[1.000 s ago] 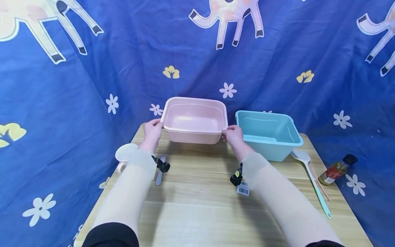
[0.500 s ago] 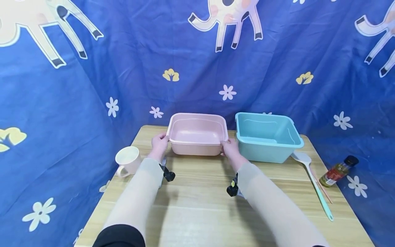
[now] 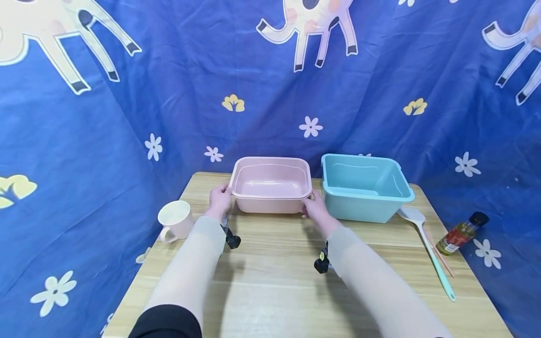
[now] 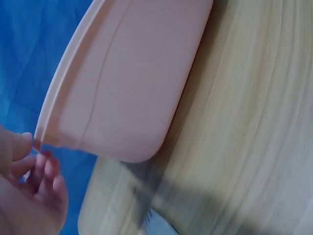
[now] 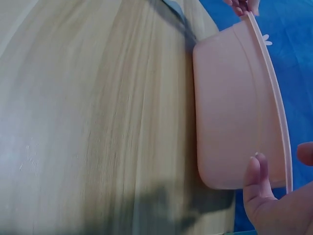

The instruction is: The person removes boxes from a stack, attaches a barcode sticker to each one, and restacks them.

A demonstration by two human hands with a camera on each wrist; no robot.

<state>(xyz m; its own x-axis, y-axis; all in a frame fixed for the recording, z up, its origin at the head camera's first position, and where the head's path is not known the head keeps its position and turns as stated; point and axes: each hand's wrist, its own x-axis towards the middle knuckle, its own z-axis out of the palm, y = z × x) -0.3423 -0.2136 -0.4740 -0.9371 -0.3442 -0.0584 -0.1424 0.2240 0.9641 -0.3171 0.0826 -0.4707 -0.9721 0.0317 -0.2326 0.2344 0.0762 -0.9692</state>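
A pink plastic tub (image 3: 270, 205) stands upright near the back edge of the table, its inside bare. At its left end my left hand (image 3: 220, 199) pinches the rim; the left wrist view shows thumb and fingertips (image 4: 36, 171) meeting at the rim's corner. My right hand (image 3: 314, 206) is at the tub's right front corner. In the right wrist view its fingers (image 5: 258, 178) are spread on either side of the rim, one near the outer wall and another apart from the rim.
A teal tub (image 3: 359, 206) stands right of the pink one. Further right lie a white-headed spoon (image 3: 431, 253) with teal handle, a pink stick (image 3: 444, 263) and a black-capped bottle (image 3: 462, 233). A white mug (image 3: 175, 218) stands left. A fork (image 4: 159, 224) lies near my left arm.
The pink tub has come down and slightly toward me onto the table, both hands with it. Since half a second ago it has stayed put, while my right thumb has come off the rim.
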